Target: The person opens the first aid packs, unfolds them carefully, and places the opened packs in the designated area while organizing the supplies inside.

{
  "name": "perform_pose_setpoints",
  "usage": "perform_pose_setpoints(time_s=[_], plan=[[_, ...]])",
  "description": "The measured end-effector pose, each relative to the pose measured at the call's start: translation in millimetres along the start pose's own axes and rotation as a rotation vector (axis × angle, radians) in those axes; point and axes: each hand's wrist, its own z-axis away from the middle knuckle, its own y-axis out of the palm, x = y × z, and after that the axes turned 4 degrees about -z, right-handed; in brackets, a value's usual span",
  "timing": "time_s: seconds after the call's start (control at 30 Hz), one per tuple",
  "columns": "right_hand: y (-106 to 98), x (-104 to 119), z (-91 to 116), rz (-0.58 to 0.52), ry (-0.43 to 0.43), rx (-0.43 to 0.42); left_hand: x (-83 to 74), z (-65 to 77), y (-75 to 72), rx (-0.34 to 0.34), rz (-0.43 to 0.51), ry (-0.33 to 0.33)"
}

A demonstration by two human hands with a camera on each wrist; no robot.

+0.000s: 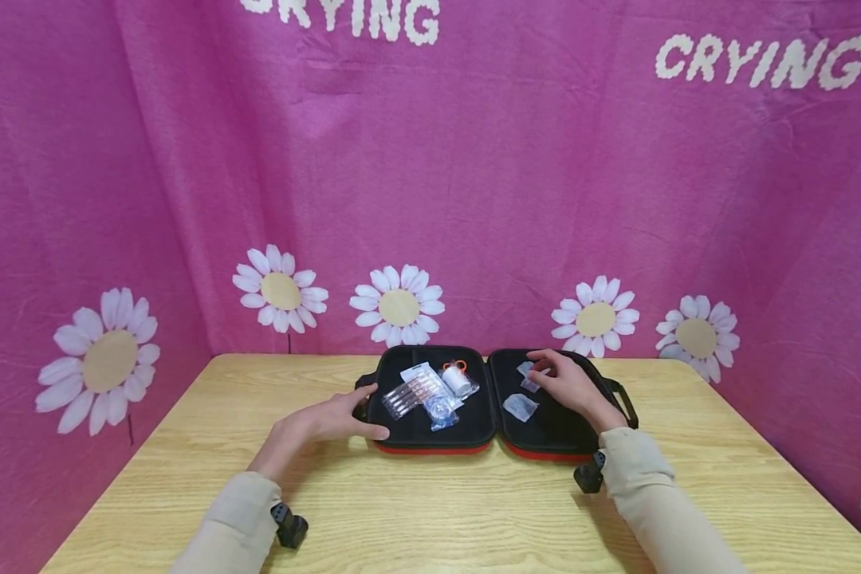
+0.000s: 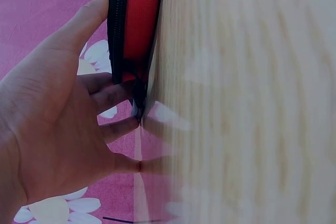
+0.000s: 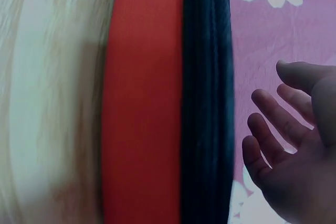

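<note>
An opened black case with red outer sides lies flat on the table, its left half (image 1: 473, 430) and right half (image 1: 552, 438) side by side. My left hand (image 1: 333, 416) spreads along the left half's outer edge; in the left wrist view its thumb lies at the rim and its fingers reach past the zipper (image 2: 118, 24). Over the right half hovers my right hand (image 1: 570, 383), fingers loosely bent with nothing between them in the right wrist view. Under its fingertips is a small translucent packet (image 1: 527, 381), partly hidden. Another pale packet (image 1: 520, 406) lies nearer me.
The left half holds a clear pack of slim tubes (image 1: 402, 397), a blue-and-white packet (image 1: 441, 410), a wrapped white roll (image 1: 458, 381) and something with orange loops (image 1: 459, 365). A black handle (image 1: 624, 402) sticks out on the right. Pink flowered cloth (image 1: 473, 199) surrounds the wooden table (image 1: 430, 518).
</note>
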Motion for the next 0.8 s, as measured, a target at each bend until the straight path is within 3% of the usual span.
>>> perform_pose_setpoints(time_s=[0.5, 0.8], plan=[[22, 24, -13, 0.019, -0.025, 0.058, -0.4, -0.7, -0.1, -0.002, 0.012, -0.004], [39, 36, -18, -0.026, -0.055, 0.119, 1.5, -0.8, -0.1, -0.002, 0.015, -0.002]])
